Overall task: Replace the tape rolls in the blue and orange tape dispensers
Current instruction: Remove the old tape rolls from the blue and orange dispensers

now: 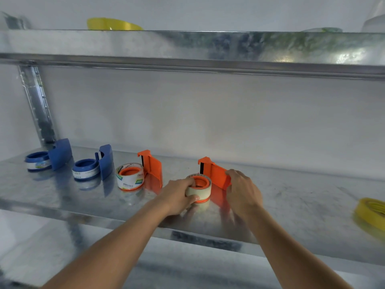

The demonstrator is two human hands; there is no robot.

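Two blue tape dispensers [60, 156] [105, 161] and two orange ones stand in a row on a metal shelf [291, 205]. The left orange dispenser [152, 167] carries a full white roll [130, 178]. The right orange dispenser [214, 172] carries a thinner pale tape roll [203, 190] on its orange hub. My left hand [179, 195] grips that roll, thumb at its front and a finger over the rim. My right hand [242, 190] holds the dispenser's upright orange handle plate from the right side.
A yellow tape roll [370, 213] lies at the shelf's right end. Another yellow object [112, 24] sits on the upper shelf [187, 44], which overhangs the work area. A slotted metal upright [36, 103] stands at the back left.
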